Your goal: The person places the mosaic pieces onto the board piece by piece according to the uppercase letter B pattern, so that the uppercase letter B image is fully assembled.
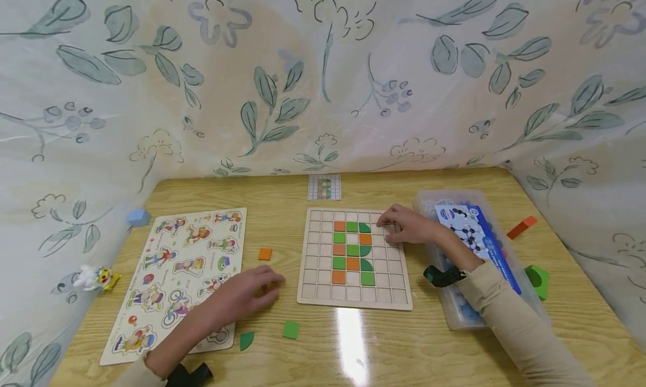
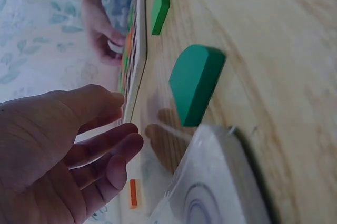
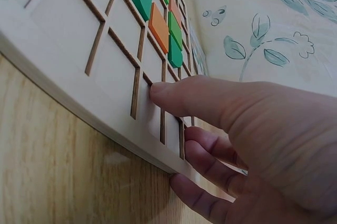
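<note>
A square wooden grid board lies in the middle of the table, with orange, light green and dark green pieces set in its cells. My right hand is at the board's upper right edge. In the right wrist view its thumb touches the grid, while the loosely bent fingers are at the rim. My left hand hovers relaxed between the board and a picture puzzle, holding nothing. Near it lie an orange square, a light green square and a dark green quarter-circle piece.
The peg picture puzzle lies at the left. A pattern card sits behind the board. On the right is a clear plastic box, under my right forearm, with red and green blocks beyond. A blue block and small toy stand far left.
</note>
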{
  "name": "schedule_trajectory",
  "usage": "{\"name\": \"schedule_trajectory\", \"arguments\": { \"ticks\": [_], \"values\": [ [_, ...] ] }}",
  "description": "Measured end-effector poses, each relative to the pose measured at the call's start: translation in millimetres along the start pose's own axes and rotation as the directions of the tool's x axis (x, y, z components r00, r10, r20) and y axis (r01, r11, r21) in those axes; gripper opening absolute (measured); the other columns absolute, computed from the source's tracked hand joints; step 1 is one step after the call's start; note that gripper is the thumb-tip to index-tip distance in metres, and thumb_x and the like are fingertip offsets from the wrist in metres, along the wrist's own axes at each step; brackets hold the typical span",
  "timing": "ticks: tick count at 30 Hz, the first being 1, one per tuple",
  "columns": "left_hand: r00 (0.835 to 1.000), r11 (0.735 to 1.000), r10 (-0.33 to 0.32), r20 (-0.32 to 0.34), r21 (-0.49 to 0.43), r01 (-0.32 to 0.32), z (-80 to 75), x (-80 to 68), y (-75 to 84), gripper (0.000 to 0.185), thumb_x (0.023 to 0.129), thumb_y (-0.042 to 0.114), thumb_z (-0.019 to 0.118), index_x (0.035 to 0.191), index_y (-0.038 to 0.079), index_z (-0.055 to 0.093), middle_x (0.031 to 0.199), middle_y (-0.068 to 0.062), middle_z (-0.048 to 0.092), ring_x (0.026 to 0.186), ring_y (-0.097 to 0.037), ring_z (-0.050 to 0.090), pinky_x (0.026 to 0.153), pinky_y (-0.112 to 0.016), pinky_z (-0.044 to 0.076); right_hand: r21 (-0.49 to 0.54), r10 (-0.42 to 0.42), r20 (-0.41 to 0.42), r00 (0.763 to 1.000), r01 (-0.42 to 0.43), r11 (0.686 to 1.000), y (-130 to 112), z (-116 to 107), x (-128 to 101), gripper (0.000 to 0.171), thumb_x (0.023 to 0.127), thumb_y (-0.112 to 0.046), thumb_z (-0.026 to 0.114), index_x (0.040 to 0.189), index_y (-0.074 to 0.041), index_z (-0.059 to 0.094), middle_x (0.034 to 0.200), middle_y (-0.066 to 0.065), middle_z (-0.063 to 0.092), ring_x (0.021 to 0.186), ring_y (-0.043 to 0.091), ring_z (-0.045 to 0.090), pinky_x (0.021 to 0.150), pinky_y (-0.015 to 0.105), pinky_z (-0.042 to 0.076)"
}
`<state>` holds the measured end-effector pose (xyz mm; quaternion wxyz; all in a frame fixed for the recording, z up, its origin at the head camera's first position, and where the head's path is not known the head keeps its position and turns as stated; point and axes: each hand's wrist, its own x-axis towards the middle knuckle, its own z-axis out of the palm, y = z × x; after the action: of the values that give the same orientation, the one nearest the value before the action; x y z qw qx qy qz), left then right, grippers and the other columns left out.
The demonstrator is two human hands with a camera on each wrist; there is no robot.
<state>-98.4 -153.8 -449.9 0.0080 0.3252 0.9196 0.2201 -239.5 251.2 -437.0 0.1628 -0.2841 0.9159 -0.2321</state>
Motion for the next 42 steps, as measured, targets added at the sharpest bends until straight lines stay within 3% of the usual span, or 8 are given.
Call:
{"name": "schedule_trajectory", "arguments": {
  "ticks": [6,13,27,36,42],
  "values": [
    [0.998,1.0,0.003,0.057,-0.001,-0.003,0.3,-1.3,1.3,0.024,0.093,0.022,0.065,0.116,0.016,0.069,0.102,0.007,0.067,0.081,-0.001,0.056,0.07,-0.021,0.048,0.007,-0.007,-0.001,1.0,0.007,1.0,0.4,1.3,-0.2,0.032,0.088,-0.018,0.07,0.118,-0.01,0.064,0.116,0.013,0.053,0.101,0.025,0.049,0.083,0.035,0.041],
    [0.978,0.999,0.038,0.205,-0.034,-0.032,-5.2,-6.1,1.6,0.037,0.096,0.04,0.059,0.129,0.023,0.06,0.118,0.01,0.063,0.1,-0.002,0.058,0.084,-0.028,0.051,0.009,-0.002,-0.003,1.0,0.002,1.0,0.3,0.5,0.1,0.031,0.088,-0.017,0.069,0.118,-0.011,0.064,0.117,0.013,0.053,0.104,0.024,0.049,0.086,0.037,0.041],
    [0.956,0.975,0.222,0.194,-0.036,-0.219,1.7,-12.5,14.8,0.041,0.092,0.04,0.064,0.131,0.027,0.06,0.119,0.012,0.059,0.102,-0.002,0.056,0.081,-0.022,0.05,0.014,0.018,-0.004,1.0,-0.018,1.0,-2.0,0.5,0.5,0.031,0.088,-0.017,0.07,0.118,-0.011,0.065,0.119,0.012,0.053,0.107,0.025,0.05,0.091,0.04,0.043],
    [0.946,0.968,0.238,0.222,0.026,-0.249,6.4,-11.8,20.9,0.042,0.09,0.039,0.066,0.13,0.038,0.054,0.109,0.013,0.054,0.091,0.0,0.048,0.071,-0.015,0.045,-0.002,-0.012,-0.005,1.0,0.012,1.0,0.6,-0.1,0.8,0.031,0.088,-0.018,0.07,0.118,-0.01,0.064,0.117,0.013,0.053,0.105,0.025,0.05,0.089,0.04,0.043],
    [0.942,0.962,0.255,0.218,0.047,-0.271,8.4,-12.5,23.0,0.041,0.089,0.035,0.068,0.129,0.036,0.056,0.104,0.012,0.054,0.088,0.0,0.047,0.067,-0.014,0.042,-0.009,-0.025,-0.005,1.0,0.025,1.0,2.2,1.0,0.8,0.031,0.088,-0.018,0.07,0.117,-0.01,0.064,0.116,0.013,0.053,0.104,0.025,0.051,0.087,0.039,0.043]
  ]
}}
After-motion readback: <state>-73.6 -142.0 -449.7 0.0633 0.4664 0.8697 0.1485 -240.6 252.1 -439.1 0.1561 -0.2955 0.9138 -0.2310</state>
